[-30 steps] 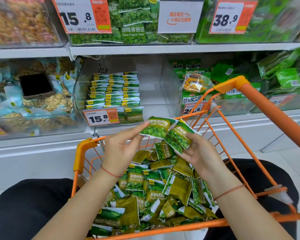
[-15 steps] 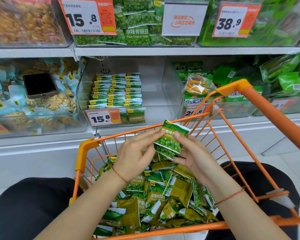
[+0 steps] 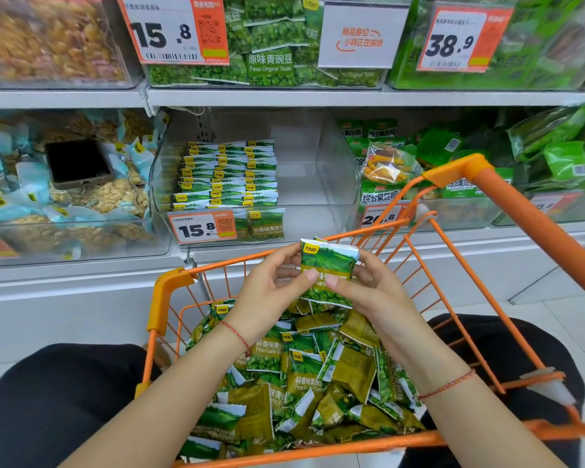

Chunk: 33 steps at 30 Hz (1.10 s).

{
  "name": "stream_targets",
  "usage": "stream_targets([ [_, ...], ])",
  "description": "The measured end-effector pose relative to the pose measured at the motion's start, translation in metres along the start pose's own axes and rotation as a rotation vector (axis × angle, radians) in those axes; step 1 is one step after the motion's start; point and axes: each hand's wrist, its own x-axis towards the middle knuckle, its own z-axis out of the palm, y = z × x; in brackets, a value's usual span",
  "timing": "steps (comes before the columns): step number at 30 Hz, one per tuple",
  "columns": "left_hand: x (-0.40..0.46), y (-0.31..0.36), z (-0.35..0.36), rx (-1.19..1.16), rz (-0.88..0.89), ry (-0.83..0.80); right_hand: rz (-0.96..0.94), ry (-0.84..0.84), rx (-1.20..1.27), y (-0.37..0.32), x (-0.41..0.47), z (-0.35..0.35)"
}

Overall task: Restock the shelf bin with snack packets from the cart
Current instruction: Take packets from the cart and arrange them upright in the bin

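Left hand (image 3: pixel 267 292) and right hand (image 3: pixel 368 292) together pinch a small stack of garlic pea packets (image 3: pixel 328 265) upright above the orange cart (image 3: pixel 507 194), over its loose packets (image 3: pixel 304 376); beyond the cart, the clear shelf bin (image 3: pixel 318 184) holds stacked rows

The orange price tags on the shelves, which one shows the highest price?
The orange price tag reading 38.9, on the upper shelf at the right. The two tags reading 15.8 are lower; another, behind the orange cart, is partly hidden.
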Motion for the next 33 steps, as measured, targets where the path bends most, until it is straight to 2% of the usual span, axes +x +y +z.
stream_targets([
  [13,0.001,0.000,0.002,-0.001,0.019,-0.034,-0.050,0.050,-0.073,0.000,-0.002,0.005],
  [19,0.015,0.017,-0.003,-0.078,0.063,0.053,-0.114,0.027,-0.151,-0.029,0.016,0.013],
  [23,0.041,0.036,-0.022,-0.039,0.078,0.116,-0.168,0.041,-0.213,-0.056,0.046,0.031],
  [26,0.061,0.040,-0.045,0.216,0.106,0.144,-0.185,0.124,-0.236,-0.069,0.089,0.038],
  [30,0.088,0.010,-0.092,1.018,0.276,0.205,-0.175,0.273,-0.265,-0.074,0.156,0.037],
  [33,0.106,-0.013,-0.120,1.214,0.184,0.197,-0.133,0.328,-0.310,-0.063,0.209,0.032],
])
